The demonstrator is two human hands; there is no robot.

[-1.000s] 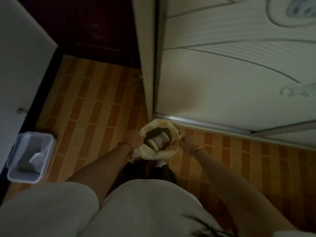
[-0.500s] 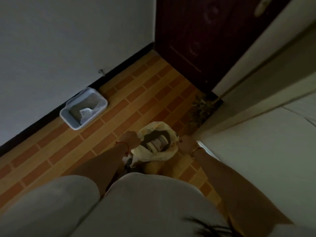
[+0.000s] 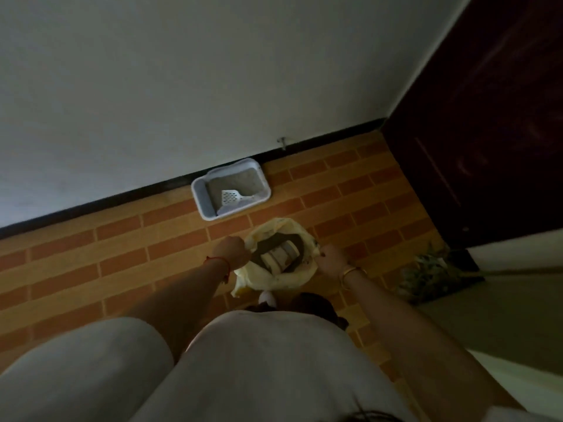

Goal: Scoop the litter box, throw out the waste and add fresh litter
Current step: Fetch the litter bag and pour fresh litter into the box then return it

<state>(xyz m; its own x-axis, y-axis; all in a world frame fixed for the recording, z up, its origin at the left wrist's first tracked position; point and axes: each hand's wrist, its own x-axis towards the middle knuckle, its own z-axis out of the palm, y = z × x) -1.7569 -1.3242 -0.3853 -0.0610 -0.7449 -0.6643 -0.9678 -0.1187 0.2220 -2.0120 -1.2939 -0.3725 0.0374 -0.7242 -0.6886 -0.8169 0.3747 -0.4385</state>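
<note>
Both my hands are on one pale yellow bag point(image 3: 268, 277), holding its mouth apart over the brick-pattern floor point(image 3: 122, 260). My left hand point(image 3: 231, 251) is closed around the rim at the bag's 9 o'clock; one red string sits on that wrist. My right hand point(image 3: 332, 258) is pinched tight on the rim at 3 o'clock, with two gold bangles point(image 3: 350, 274) on that wrist. Inside the bag I see dark fill and one pale cylindrical container point(image 3: 281, 254) lying on its side; what it is, I cannot tell.

One litter box point(image 3: 202, 197), a light plastic tray, sits on the floor at 11 o'clock from the bag, near it but not touching, its far side against the black baseboard point(image 3: 91, 208) under the white wall. Grey litter point(image 3: 234, 181) lies in it. One white slotted scoop point(image 3: 231, 197) rests in the box, blade toward 9 o'clock, handle toward 3 o'clock against the near rim.

One dark red door point(image 3: 487, 132) fills the 1 to 2 o'clock corner. One dim leafy clump point(image 3: 432, 272) lies on the floor at 3 o'clock from the bag, beside a pale door frame. My pale shorts cover the bottom of the view.
</note>
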